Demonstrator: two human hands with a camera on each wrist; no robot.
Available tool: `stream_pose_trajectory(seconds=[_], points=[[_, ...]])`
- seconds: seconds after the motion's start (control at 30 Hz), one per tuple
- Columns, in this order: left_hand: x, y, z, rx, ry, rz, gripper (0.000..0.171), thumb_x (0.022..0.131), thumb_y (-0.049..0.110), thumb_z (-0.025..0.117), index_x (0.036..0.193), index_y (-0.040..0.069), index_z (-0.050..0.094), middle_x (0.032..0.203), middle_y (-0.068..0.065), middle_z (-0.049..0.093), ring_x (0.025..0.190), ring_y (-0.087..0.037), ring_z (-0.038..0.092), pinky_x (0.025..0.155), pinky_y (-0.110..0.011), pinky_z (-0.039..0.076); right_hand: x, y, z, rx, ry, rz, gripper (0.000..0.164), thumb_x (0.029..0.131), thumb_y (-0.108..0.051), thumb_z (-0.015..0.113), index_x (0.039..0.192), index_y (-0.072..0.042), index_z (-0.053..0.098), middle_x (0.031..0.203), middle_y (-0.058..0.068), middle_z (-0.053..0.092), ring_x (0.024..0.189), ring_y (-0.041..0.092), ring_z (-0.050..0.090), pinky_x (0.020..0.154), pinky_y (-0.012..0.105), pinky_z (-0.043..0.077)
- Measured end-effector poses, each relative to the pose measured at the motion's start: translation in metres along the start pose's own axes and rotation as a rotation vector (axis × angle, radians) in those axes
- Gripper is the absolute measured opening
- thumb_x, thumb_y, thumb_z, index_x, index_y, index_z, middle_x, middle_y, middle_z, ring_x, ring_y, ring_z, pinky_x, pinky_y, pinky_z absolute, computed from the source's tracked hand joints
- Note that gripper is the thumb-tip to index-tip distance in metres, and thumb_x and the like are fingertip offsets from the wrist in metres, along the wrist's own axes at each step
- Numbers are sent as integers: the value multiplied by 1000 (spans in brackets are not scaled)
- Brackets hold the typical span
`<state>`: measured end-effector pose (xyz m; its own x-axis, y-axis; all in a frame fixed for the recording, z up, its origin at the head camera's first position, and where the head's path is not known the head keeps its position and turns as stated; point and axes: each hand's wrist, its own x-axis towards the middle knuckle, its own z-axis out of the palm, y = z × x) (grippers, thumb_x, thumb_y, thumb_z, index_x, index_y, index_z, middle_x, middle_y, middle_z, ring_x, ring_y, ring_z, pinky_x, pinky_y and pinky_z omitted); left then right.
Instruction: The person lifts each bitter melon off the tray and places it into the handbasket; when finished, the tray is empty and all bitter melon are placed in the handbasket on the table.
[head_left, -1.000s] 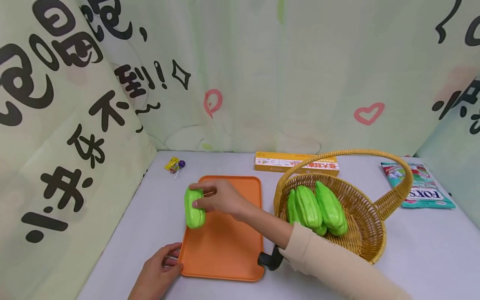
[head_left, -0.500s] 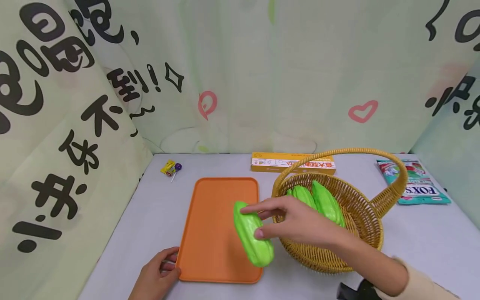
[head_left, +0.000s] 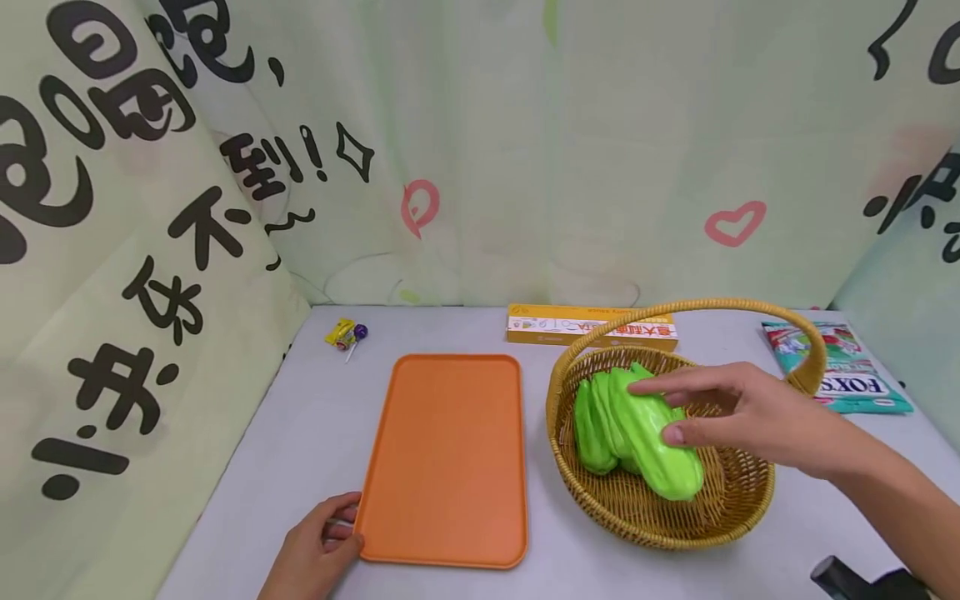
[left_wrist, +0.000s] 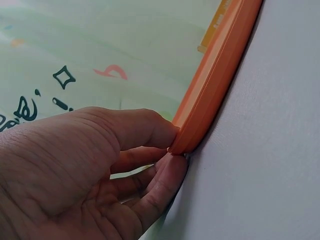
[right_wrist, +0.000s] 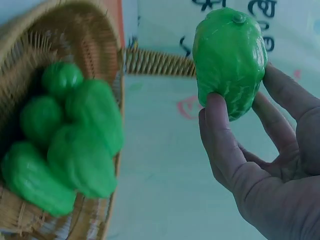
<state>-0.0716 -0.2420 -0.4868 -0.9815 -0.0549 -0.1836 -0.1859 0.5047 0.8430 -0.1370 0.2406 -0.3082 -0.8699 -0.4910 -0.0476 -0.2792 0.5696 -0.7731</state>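
In the head view my right hand [head_left: 750, 417] holds a long, ridged green fruit [head_left: 652, 442] above the wicker basket [head_left: 592, 515], thumb on one side and fingers on the other. The right wrist view shows this glossy fruit [right_wrist: 227, 62] end-on in the fingertips, apart from several similar green fruits [right_wrist: 82, 160] lying in the basket. My left hand [head_left: 318, 542] pinches the near-left corner of an orange tray [head_left: 446, 458]. Close up, the left hand [left_wrist: 95, 165] has its thumb at the rim of the tray [left_wrist: 215, 85] and fingers beneath.
The basket's tall handle [head_left: 720, 304] arches over it. Behind stands a yellow box [head_left: 547, 325]; a teal snack bag [head_left: 855, 383] lies to the right. Small wrapped candies [head_left: 347, 333] are at the back left. Printed curtains [head_left: 487, 150] enclose the table.
My right hand has carried the green fruit rightward from the tray's left edge, across the tray, to over the basket. The left hand has stayed at the tray corner.
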Motion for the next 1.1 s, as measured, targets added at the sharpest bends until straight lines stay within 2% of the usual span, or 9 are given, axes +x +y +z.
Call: stream_pose_trajectory(seconds=[0.1, 0.17, 0.27, 0.47, 0.77, 1.1], points=[[0, 0, 1, -5, -1, 2, 49, 82, 7, 75, 129, 4, 62, 104, -2, 61, 85, -13, 59, 74, -24, 52, 9, 18, -10, -52, 39, 54, 41, 91, -32, 72, 132, -29, 65, 123, -2, 64, 104, 20, 57, 78, 31, 52], [0, 0, 1, -10, -4, 8, 49, 82, 6, 75, 129, 4, 62, 104, -3, 61, 85, -13, 59, 74, -25, 53, 17, 31, -14, -49, 38, 82, 43, 92, -33, 71, 133, -26, 64, 125, 3, 63, 107, 23, 57, 80, 31, 52], [1, 0, 3, -15, -10, 19, 49, 82, 6, 75, 128, 4, 62, 104, -3, 61, 85, -13, 59, 74, -25, 53, 25, 47, -17, 29, 14, 117, 46, 93, -32, 70, 137, -20, 61, 132, 12, 58, 116, 30, 55, 83, 34, 53], [4, 1, 5, 16, -16, -2, 48, 82, 8, 75, 128, 6, 62, 103, -1, 60, 86, -15, 58, 74, -25, 52, 32, 69, -18, 199, -26, 157, 53, 95, -24, 67, 144, -10, 53, 138, 23, 50, 120, 38, 51, 84, 40, 55], [3, 1, 3, 8, 0, -5, 47, 81, 7, 74, 127, 7, 63, 102, -1, 61, 85, -14, 59, 74, -25, 53, 35, 76, -15, 213, -44, 162, 53, 96, -24, 66, 145, -9, 52, 142, 26, 44, 127, 43, 43, 87, 43, 53], [4, -1, 2, 4, -2, -13, 48, 81, 8, 74, 127, 5, 62, 102, -2, 60, 85, -15, 59, 73, -25, 53, 41, 75, -13, 210, -46, 182, 54, 96, -27, 66, 145, -10, 52, 142, 26, 47, 128, 44, 45, 87, 43, 54]])
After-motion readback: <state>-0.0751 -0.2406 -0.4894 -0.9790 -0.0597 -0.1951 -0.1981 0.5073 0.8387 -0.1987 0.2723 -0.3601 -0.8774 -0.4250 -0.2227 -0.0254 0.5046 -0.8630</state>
